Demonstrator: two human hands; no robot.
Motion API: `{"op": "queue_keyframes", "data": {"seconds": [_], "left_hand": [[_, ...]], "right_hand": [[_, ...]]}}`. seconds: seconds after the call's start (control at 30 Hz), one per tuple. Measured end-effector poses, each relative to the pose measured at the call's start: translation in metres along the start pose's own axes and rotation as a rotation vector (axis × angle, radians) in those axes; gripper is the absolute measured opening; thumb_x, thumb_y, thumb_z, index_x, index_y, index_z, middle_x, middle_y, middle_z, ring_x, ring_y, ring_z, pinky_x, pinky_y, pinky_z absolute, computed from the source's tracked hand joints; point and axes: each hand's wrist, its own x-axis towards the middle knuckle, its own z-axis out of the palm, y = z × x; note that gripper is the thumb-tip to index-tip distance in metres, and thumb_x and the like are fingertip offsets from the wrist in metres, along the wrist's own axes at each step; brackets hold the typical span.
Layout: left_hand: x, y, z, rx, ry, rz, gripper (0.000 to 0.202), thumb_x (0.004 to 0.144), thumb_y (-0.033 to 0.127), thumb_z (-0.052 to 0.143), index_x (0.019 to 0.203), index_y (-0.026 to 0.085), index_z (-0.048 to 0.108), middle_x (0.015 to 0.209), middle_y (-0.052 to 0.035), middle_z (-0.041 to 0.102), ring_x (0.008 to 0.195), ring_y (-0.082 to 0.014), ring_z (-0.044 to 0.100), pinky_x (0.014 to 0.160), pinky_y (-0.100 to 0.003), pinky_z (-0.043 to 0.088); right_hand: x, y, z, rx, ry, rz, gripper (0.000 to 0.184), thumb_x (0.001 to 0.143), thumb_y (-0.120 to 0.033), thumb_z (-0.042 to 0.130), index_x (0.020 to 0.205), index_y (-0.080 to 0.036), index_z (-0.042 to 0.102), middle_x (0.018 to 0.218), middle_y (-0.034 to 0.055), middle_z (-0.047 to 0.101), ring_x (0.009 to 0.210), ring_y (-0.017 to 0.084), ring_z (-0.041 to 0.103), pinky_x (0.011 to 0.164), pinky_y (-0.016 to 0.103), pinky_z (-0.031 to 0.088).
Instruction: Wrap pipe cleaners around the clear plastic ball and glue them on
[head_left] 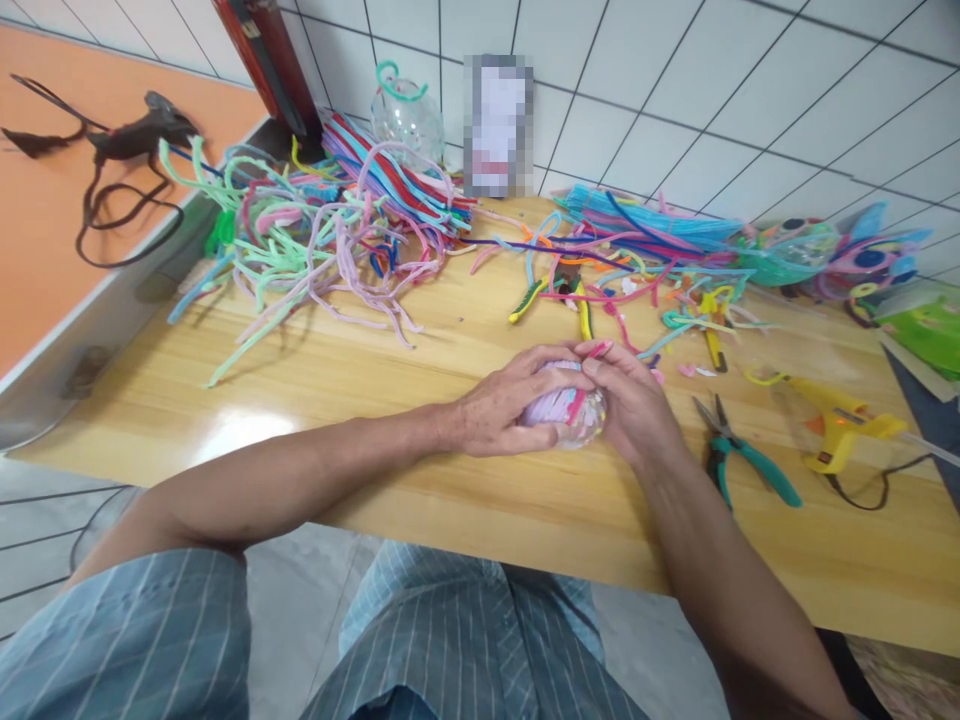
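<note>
The round ball [553, 405] with lilac strips sits between two hands over the wooden table [420, 490]. The left hand [504, 402] curls its fingers over one side, gripping it; the right hand [628, 392] holds the other side with bent fingers.

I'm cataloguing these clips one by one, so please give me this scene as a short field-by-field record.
Held object: clear faceted ball, partly covered with lilac strands, a pink strip across it
Left grip: fingers spread over the ball's left side
Right grip: against the ball's right side, a pink tip beside its fingers
Surface: wooden table
Right of hands: teal-handled pliers, yellow glue gun
Far left: tangled fuzzy stems
</note>
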Motion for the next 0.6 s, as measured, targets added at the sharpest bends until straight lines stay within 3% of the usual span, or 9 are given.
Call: {"op": "queue_keyframes", "data": {"seconds": [0.3,0.6], "left_hand": [[-0.0018,-0.0012,0.0029,0.012,0.025,0.005,0.067,0.096,0.04,0.07,0.157,0.029,0.046,0.158,-0.0193,0.05,0.154,-0.0371,0.049,0.125,-0.063,0.048],[-0.0001,0.0024,0.0016,0.043,0.061,0.036,0.063,0.093,0.034,0.069,0.152,0.024,0.049,0.157,-0.0209,0.049,0.156,-0.0373,0.047,0.126,-0.061,0.047]], "right_hand": [[0.0015,0.0029,-0.0025,-0.003,0.006,0.013,0.029,0.07,-0.042,0.095,0.087,-0.029,0.076,0.113,0.002,0.083,0.105,0.025,0.078,0.093,0.041,0.065],[-0.0049,0.0007,0.0058,0.015,-0.022,-0.035,0.03,0.07,-0.038,0.095,0.093,-0.031,0.077,0.117,0.0009,0.081,0.112,0.023,0.075,0.102,0.04,0.062]]}}
